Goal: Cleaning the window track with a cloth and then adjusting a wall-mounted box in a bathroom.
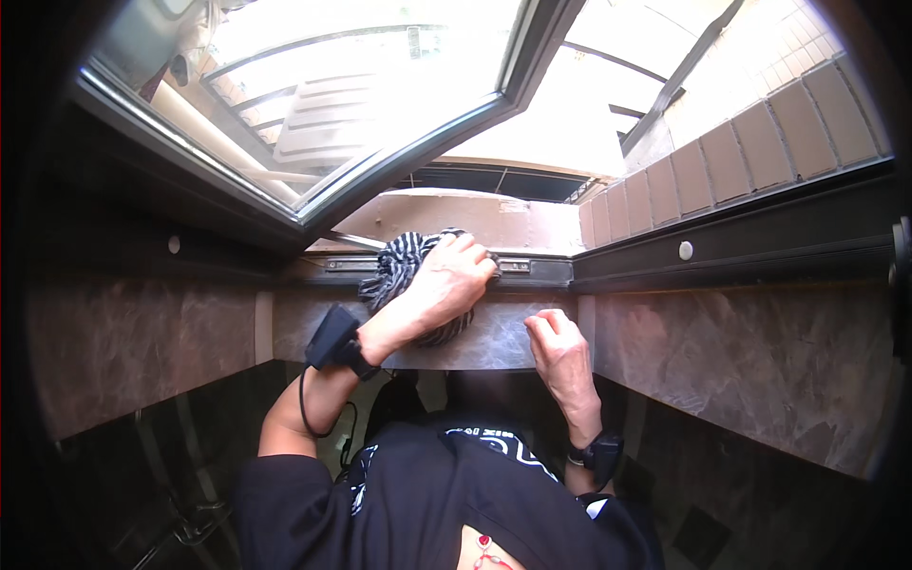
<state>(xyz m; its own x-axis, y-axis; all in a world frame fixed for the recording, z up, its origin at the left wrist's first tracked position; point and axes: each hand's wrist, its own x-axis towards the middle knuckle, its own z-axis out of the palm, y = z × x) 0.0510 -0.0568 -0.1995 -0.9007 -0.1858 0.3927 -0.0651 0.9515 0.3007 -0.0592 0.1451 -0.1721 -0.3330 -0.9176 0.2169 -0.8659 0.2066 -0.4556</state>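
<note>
A black-and-white striped cloth (pixel 405 258) is bunched under my left hand (pixel 456 269), which grips it against the bottom track of the window frame (pixel 552 272). Part of the cloth hangs over the inner edge, onto the grey marbled stone sill (pixel 499 335). My right hand (pixel 561 350) is held above the right end of that sill, apart from the cloth. Its fingers are curled together, and nothing shows in them. My left palm and the cloth beneath it are hidden from view.
An open window sash (pixel 406 157) with a dark frame angles outward at upper left. A metal stay arm (pixel 356 241) runs from the track toward it. Brown tiles (pixel 719 153) line the outer wall at right. Marbled stone (pixel 712 342) faces both side walls.
</note>
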